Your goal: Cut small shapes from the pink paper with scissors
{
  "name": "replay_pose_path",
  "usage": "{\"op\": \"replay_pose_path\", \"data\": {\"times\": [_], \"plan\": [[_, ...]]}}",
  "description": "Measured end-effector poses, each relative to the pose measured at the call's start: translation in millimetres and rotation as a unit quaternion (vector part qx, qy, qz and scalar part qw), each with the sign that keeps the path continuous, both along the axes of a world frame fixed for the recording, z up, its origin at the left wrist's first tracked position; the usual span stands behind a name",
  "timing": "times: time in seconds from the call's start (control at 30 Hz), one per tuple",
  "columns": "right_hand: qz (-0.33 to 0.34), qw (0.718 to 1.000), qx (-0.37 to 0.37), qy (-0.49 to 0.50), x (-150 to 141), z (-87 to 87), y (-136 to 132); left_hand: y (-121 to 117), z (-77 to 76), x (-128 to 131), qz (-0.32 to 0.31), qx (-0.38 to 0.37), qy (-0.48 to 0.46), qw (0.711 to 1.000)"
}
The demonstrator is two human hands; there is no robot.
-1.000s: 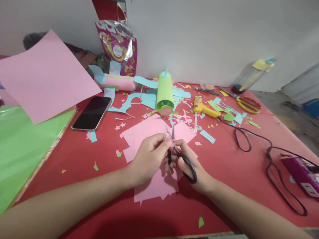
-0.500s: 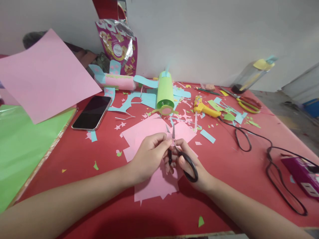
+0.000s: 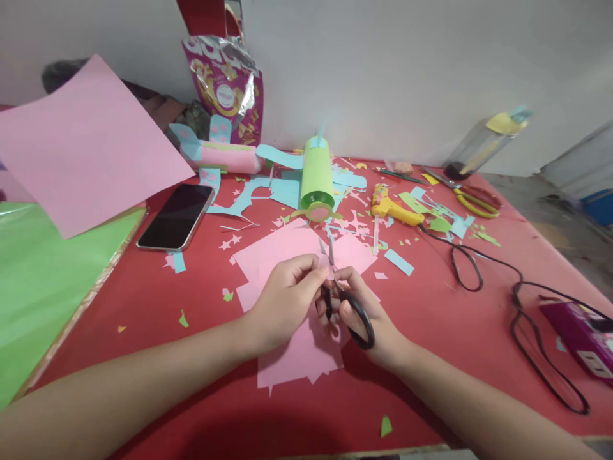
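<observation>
Carefully now: pinching a small pink paper piece (image 3: 326,260) in the left hand (image 3: 287,300), right by the parted blades, and gripping the scissors (image 3: 331,252) by their black handles in the right hand (image 3: 361,313). Best to snip short, turn the paper rather than the wrist, and avoid nicking fingertips or the pink sheets (image 3: 280,248) lying below on the red tabletop (image 3: 431,358).

Ahead of you: plain pale grey wall (image 3: 373,83), running behind red table (image 3: 431,370). Red panel (image 3: 201,19) up at your left, against wall. To your right, past table's side: grey floor (image 3: 541,198), dim, blurred; blue object (image 3: 598,207) there, pale upright surface (image 3: 587,156) behind. Light soft; tabletop paler rightward, shadow along your near side.
</observation>
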State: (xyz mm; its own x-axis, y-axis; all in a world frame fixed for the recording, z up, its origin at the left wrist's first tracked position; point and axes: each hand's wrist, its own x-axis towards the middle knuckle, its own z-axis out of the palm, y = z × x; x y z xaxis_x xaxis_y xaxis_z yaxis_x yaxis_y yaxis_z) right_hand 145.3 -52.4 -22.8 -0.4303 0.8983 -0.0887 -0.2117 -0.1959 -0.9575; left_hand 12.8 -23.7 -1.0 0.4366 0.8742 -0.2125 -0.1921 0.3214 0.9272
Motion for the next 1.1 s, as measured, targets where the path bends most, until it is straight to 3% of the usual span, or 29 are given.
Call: {"op": "replay_pose_path", "data": {"times": [0.43, 0.77, 1.1], "plan": [[-0.073, 0.997, -0.029, 0.008, -3.2, -0.2, 2.7, 3.3, 4.6, -0.9, 0.026, 0.077, 0.114, 0.99], [-0.205, 0.978, -0.022, 0.038, 1.4, 3.5, 11.8, 7.5, 1.4, -2.1, -0.119, 0.123, 0.194, 0.966], [-0.202, 0.979, -0.015, 0.035, 0.9, 3.7, 11.5, 14.2, -0.5, -5.6, -0.19, 0.176, 0.261, 0.93]]}}
